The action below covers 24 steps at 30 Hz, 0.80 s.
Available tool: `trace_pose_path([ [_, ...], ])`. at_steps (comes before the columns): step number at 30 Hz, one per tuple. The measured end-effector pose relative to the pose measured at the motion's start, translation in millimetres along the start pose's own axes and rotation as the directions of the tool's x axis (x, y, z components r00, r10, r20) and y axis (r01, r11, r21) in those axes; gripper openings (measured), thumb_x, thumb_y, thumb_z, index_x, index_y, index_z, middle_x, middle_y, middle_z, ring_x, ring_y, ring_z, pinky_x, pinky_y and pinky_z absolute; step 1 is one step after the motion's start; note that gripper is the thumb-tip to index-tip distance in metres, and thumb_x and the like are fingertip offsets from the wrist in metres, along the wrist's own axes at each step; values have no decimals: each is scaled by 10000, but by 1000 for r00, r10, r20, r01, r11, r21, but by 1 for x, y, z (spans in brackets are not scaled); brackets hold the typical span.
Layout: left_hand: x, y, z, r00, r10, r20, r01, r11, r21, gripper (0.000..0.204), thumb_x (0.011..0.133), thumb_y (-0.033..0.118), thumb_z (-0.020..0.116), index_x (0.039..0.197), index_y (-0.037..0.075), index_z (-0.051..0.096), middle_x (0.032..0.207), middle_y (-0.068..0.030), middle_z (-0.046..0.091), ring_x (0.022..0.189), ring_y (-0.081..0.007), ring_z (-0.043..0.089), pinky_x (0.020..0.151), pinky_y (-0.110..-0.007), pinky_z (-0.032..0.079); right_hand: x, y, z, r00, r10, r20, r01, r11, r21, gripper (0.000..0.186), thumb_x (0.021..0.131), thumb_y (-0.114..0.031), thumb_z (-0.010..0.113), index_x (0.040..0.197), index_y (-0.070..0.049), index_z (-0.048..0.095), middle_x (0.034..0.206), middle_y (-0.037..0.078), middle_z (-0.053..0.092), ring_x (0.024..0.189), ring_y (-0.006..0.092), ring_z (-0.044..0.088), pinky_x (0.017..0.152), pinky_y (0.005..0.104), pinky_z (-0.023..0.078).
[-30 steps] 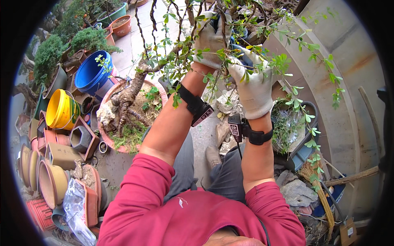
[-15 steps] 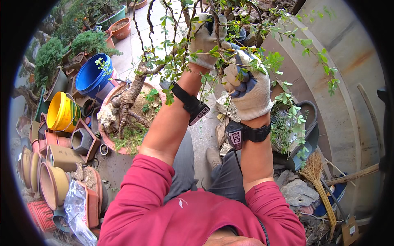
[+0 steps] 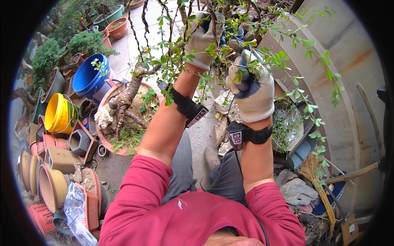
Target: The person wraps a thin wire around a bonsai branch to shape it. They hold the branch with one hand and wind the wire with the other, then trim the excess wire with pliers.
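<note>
My left hand (image 3: pixel 202 43), in a white glove with a dark palm, is closed round an upright branch (image 3: pixel 212 22) of a leafy bonsai tree (image 3: pixel 131 96). My right hand (image 3: pixel 252 86), gloved the same way, is closed just right of it and a little lower, among the leaves; what it holds is too hidden to tell. Thin branches wound with dark wire hang and rise around both hands. The tree's thick, bent trunk stands in a round pink pot (image 3: pixel 107 141), left of my forearms.
Blue (image 3: pixel 84 76) and yellow (image 3: pixel 55 112) buckets sit among stacked pots (image 3: pixel 57 186) and potted conifers (image 3: pixel 86 43) at left. At right are a gray tub (image 3: pixel 303 145), rocks (image 3: pixel 299 192), a straw broom (image 3: pixel 315 172), wooden poles (image 3: pixel 353 174) and a curved pale slab (image 3: pixel 336 49).
My left hand dropped slightly around half a second ago and has since risen a little, drifting left. My right hand has curled its fingers inward, showing the dark palm, and has shifted slightly right since half a second ago.
</note>
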<state>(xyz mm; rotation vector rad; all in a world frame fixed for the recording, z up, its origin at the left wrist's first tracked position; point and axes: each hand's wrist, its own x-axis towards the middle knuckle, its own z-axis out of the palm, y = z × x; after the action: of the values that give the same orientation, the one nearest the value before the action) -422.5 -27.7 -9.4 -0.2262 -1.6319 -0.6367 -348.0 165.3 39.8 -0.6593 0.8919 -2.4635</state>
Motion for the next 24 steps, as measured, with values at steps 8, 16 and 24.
trace_pose_path([
  [8, 10, 11, -12, 995, -54, 82, 57, 998, -31, 385, 791, 79, 637, 1167, 117, 711, 893, -154, 675, 713, -337, 666, 622, -430, 536, -6, 2, 21, 974, -227, 19, 166, 650, -742, 223, 974, -149, 627, 1174, -58, 666, 805, 0, 609, 598, 76, 553, 512, 238, 435],
  [16, 20, 29, -30, 985, 2, 175, -12, 998, 54, 423, 780, 40, 628, 1196, 74, 694, 1012, -168, 699, 745, -346, 687, 653, -431, 551, -2, 17, 35, 918, -392, -50, 137, 434, -890, 299, 973, -181, 656, 1237, -46, 688, 781, -16, 635, 576, 22, 502, 504, 206, 397],
  [24, 0, 1, -3, 828, -413, 378, 412, 907, 89, 356, 766, 36, 633, 1114, 34, 711, 1076, -174, 707, 778, -359, 694, 694, -447, 559, 1, 22, 29, 911, -392, 130, 285, 371, -884, 346, 928, -82, 622, 1244, 53, 661, 937, 115, 755, 838, 120, 672, 760, 315, 537],
])
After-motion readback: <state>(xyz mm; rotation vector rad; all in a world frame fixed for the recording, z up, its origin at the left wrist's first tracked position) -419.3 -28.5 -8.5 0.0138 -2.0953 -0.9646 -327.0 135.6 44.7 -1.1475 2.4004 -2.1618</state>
